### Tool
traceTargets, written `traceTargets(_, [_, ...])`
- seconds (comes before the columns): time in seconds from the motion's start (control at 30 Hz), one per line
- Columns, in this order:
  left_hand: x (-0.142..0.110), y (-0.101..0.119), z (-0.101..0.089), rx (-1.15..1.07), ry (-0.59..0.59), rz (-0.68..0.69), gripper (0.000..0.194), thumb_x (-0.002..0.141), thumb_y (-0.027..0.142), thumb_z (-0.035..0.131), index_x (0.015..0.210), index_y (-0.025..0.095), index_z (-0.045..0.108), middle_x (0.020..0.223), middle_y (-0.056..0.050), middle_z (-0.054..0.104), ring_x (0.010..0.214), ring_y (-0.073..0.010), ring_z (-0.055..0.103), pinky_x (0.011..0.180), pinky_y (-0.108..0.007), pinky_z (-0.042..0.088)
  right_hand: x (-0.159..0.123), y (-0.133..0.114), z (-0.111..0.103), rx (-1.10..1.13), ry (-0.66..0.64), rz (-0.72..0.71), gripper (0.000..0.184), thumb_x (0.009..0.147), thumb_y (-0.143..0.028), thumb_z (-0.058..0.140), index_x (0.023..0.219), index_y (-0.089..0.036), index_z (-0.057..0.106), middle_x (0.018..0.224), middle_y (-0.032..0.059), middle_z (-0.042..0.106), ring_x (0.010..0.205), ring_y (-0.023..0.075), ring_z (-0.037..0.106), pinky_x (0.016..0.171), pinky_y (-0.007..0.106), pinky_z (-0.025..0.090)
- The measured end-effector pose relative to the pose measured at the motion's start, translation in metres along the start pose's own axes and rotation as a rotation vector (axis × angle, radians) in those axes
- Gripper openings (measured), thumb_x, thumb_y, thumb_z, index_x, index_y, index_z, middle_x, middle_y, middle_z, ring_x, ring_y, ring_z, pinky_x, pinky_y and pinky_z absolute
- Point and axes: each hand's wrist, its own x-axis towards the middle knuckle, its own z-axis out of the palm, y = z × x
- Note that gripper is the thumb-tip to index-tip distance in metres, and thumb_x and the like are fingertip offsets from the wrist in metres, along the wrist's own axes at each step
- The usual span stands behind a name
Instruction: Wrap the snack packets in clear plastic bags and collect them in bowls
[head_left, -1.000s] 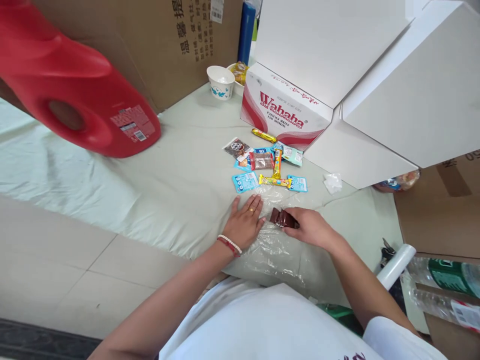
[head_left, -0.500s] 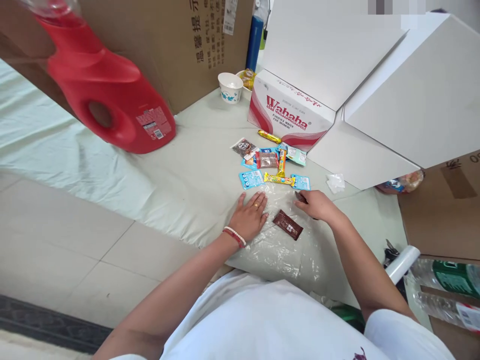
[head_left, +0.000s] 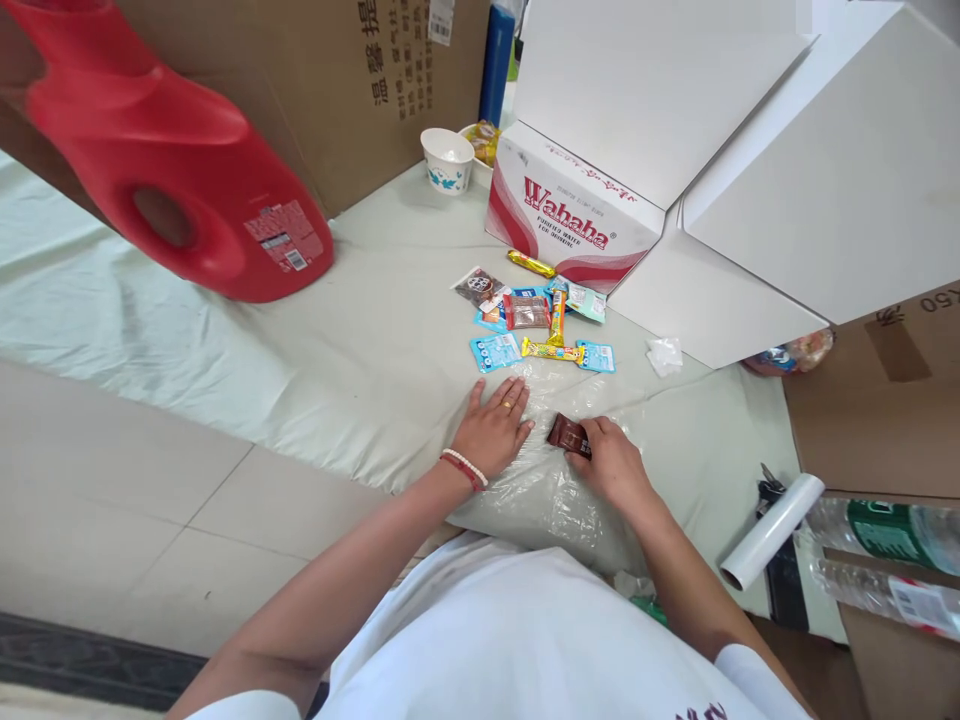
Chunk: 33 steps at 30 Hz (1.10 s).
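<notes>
My left hand [head_left: 491, 430] lies flat, fingers spread, on a sheet of clear plastic film [head_left: 517, 505] over the pale green tablecloth. Just right of it, my right hand [head_left: 611, 460] grips the right end of a dark brown wrapped snack packet [head_left: 568, 433] on the film. My fingers cover part of the packet, and whether another lies under it I cannot tell. Beyond the hands lies a group of snacks: a yellow stick packet [head_left: 553, 350], an orange stick packet [head_left: 556, 317], a red-edged brown packet [head_left: 526, 311], blue packets [head_left: 496, 352] and a dark-and-white packet [head_left: 481, 288].
A Wahaha carton [head_left: 574, 205] with raised white flaps stands behind the snacks. A paper cup [head_left: 447, 162] is at the back, a large red jug [head_left: 195, 190] at the left. Crumpled white plastic [head_left: 664, 355], a white roll [head_left: 772, 532] and plastic bottles [head_left: 885, 530] are at the right.
My right hand, which held a dark item near the blue packet, has moved down and left onto the brown packet. My left hand stays flat on the film. The view has shifted slightly.
</notes>
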Motion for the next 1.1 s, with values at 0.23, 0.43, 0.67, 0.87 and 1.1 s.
traceTargets(0.23, [-0.001,0.001,0.001,0.006,0.008,-0.003,0.057,0.106,0.042,0.028,0.156,0.017,0.042,0.164,-0.012,0.038,0.154,-0.0248,0.033,0.128,-0.058,0.009,0.008,0.017,-0.026,0.100,-0.026,-0.028,0.031,0.086,-0.039,0.069,0.111,-0.021,0.065,0.103,0.0065,0.064,0.096,0.0221,0.060,0.075,0.028,0.039])
traceTargets(0.43, [0.000,-0.002,-0.003,-0.010,0.014,-0.047,0.059,0.106,0.042,0.028,0.158,0.016,0.037,0.166,-0.013,0.034,0.153,-0.0257,0.035,0.127,-0.055,0.020,0.022,-0.001,-0.008,0.087,-0.063,-0.157,0.040,0.083,-0.032,0.075,0.119,-0.018,0.064,0.116,0.0113,0.061,0.110,0.0266,0.058,0.089,0.032,0.044])
traceTargets(0.67, [-0.026,-0.016,-0.037,-0.072,0.030,0.219,0.053,0.098,0.019,0.043,0.151,0.028,0.048,0.160,-0.010,0.047,0.156,-0.0259,0.029,0.129,-0.059,0.011,-0.050,0.043,0.011,0.407,0.115,-0.361,0.038,0.095,-0.038,0.065,0.130,-0.025,0.056,0.131,0.0131,0.057,0.124,0.0287,0.053,0.106,0.047,0.046])
traceTargets(0.87, [-0.057,-0.048,-0.050,-0.283,-0.356,0.503,0.052,0.087,0.053,0.067,0.128,0.021,0.064,0.156,-0.015,0.050,0.152,-0.0305,0.037,0.128,-0.053,0.023,-0.112,0.073,0.055,0.529,0.076,-0.404,0.014,0.099,-0.032,0.058,0.109,-0.028,0.067,0.125,0.0107,0.064,0.120,0.0283,0.058,0.102,0.050,0.049])
traceTargets(1.1, [-0.017,-0.055,-0.065,-0.516,-0.384,0.190,0.039,0.104,0.044,0.036,0.099,0.024,0.069,0.128,-0.010,0.072,0.121,-0.0234,0.066,0.107,-0.038,0.050,-0.072,0.094,0.024,0.798,0.015,-0.197,0.024,0.103,-0.043,0.049,0.098,-0.024,0.063,0.089,0.0034,0.069,0.083,0.0186,0.065,0.079,0.032,0.052])
